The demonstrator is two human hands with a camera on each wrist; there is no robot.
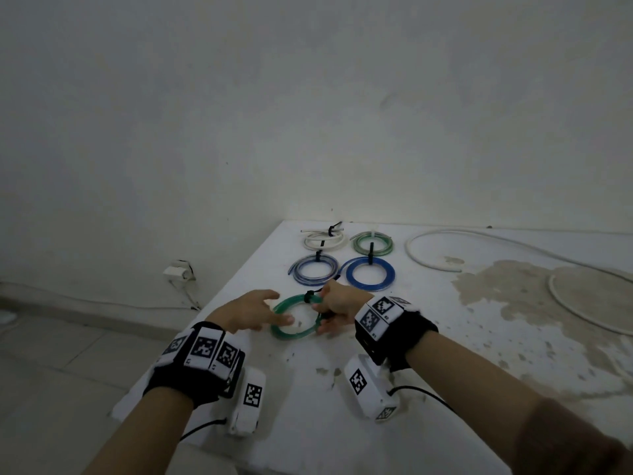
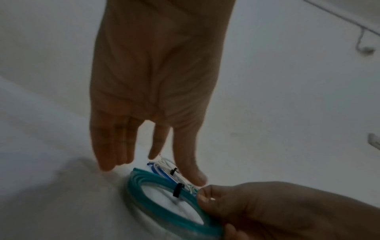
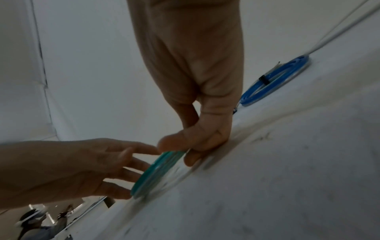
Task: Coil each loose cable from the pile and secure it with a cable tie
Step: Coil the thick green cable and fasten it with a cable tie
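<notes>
A green cable coil (image 1: 294, 332) lies on the white table (image 1: 428, 354) in front of me, bound by a black cable tie (image 1: 310, 296) at its far side. My right hand (image 1: 320, 317) pinches the coil's right side between thumb and fingers, seen close in the right wrist view (image 3: 185, 146) on the green coil (image 3: 156, 172). My left hand (image 1: 274, 311) is at the coil's left side with straight, spread fingers (image 3: 123, 164); its fingertips are at the rim. In the left wrist view the left hand's fingers (image 2: 111, 146) point down beside the green coil (image 2: 148, 183) and its tie (image 2: 177, 190).
Behind the green coil lie several tied coils: white (image 1: 323, 240), pale green (image 1: 371, 243), clear-blue (image 1: 313, 269) and blue (image 1: 370, 274). A loose white cable (image 1: 428, 258) and a large white loop (image 1: 582, 313) lie to the right. The table's left edge (image 1: 212, 310) drops to the floor.
</notes>
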